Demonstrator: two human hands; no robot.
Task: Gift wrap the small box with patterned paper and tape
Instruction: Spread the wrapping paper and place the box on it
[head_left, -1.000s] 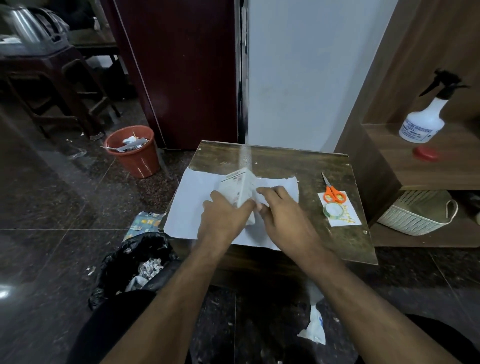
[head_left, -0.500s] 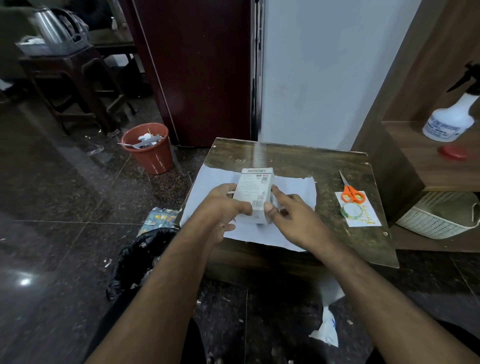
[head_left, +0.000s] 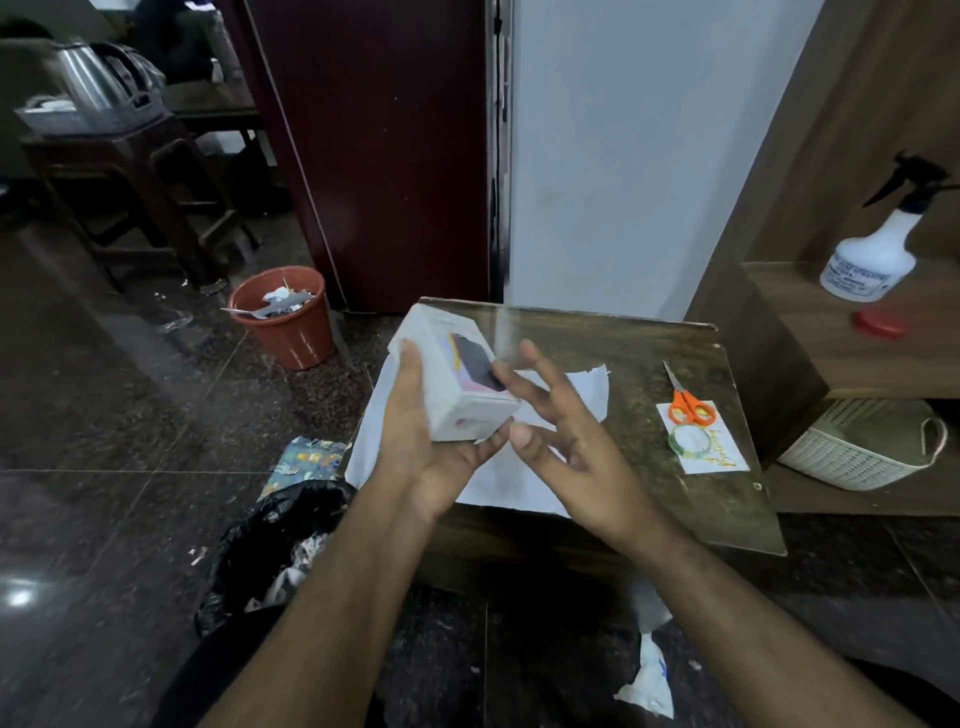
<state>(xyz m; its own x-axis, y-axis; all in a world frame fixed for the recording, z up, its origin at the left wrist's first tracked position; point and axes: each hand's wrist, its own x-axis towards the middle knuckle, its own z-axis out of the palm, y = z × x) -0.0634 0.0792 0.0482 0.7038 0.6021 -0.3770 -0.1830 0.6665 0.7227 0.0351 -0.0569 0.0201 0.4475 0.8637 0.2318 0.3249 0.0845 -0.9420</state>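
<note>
My left hand (head_left: 421, 441) grips a small white box (head_left: 452, 379) from its left side and lifts it, tilted, above the table. A dark picture shows on the box's upper face. Just to the right, my right hand (head_left: 561, 436) has its fingers spread, fingertips close to the box's right edge and holding nothing. Under both hands a sheet of wrapping paper (head_left: 571, 389) lies white side up on the wooden table (head_left: 639, 353). A roll of clear tape (head_left: 688, 441) rests on a small white card at the table's right, below orange-handled scissors (head_left: 688, 402).
A patterned paper scrap (head_left: 306, 462) and a black rubbish bag (head_left: 275, 540) lie on the floor to the left. An orange bin (head_left: 285, 322) stands further back. At right, a shelf carries a spray bottle (head_left: 878, 254) and red lid (head_left: 880, 322), with a white basket (head_left: 857, 447) below.
The box has come up off the paper and turned in my left hand, its pictured face now upward. My right hand has let go and opened its fingers.
</note>
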